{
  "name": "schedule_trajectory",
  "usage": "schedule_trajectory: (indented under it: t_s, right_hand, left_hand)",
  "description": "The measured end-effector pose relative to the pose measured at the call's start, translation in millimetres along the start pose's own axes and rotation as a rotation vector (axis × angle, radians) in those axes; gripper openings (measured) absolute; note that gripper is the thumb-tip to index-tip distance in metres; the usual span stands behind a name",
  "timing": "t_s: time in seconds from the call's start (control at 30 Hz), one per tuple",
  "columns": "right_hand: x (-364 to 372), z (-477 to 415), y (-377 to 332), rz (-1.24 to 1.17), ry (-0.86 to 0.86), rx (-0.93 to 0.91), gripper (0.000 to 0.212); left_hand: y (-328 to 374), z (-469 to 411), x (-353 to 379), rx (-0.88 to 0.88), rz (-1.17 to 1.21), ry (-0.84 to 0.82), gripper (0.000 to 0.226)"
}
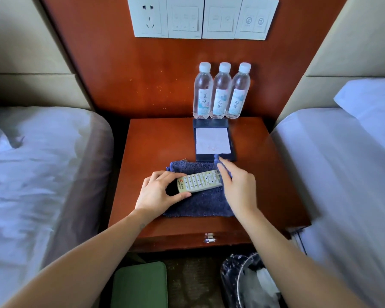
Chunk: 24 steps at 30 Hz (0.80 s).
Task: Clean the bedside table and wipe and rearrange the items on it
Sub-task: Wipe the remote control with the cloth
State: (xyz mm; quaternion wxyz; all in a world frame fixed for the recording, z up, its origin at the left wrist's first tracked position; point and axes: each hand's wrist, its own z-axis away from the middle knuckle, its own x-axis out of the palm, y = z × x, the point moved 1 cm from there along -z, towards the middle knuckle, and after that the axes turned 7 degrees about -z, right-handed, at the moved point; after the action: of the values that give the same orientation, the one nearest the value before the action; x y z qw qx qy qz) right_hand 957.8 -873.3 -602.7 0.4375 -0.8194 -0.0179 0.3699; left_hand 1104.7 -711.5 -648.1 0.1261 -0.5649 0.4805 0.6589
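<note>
Over the blue cloth (200,203) near the 6 o'clock edge of the counter (156,141), the left hand (158,194) grips the remote (200,181) by its 8 o'clock end. Its long axis runs toward 2 o'clock, where the right hand (238,187) pinches a raised cloth corner.

Red-brown wood wall panel (120,74) w/ switch plates (202,17), white bed L (31,174), white bed R (342,174), bin (231,274) below.

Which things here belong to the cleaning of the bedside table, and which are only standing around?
Belong to the job: bedside table, remote gripped by the left hand, blue cloth pinched by the right hand, notepad, three water bottles.

Just around: beds, wall switches, green stool, waste bin.
</note>
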Motion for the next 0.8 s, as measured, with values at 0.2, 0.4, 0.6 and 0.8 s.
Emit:
schedule_trajectory:
  t_s: [0.2,0.4,0.6,0.8]
  right_hand:
    - [45.3,30.6,-2.7,0.199,-0.144,-0.323,0.026]
    - [21.6,15.4,19.4,0.168,-0.130,-0.299,0.025]
    - [-3.9,-6.7,43.3,0.155,-0.089,0.161,0.031]
    - [32.6,6.1,-17.3,-0.077,-0.088,-0.029,0.030]
  left_hand:
    - [-0.9,-0.8,0.6,0.005,-0.013,0.009,0.069]
    - [-0.3,-0.3,-2.6,0.007,0.001,-0.022,0.070]
    - [-1.3,0.2,-1.8,-0.001,0.026,-0.024,0.070]
    - [-1.9,-0.3,-1.0,-0.009,0.032,-0.027,0.071]
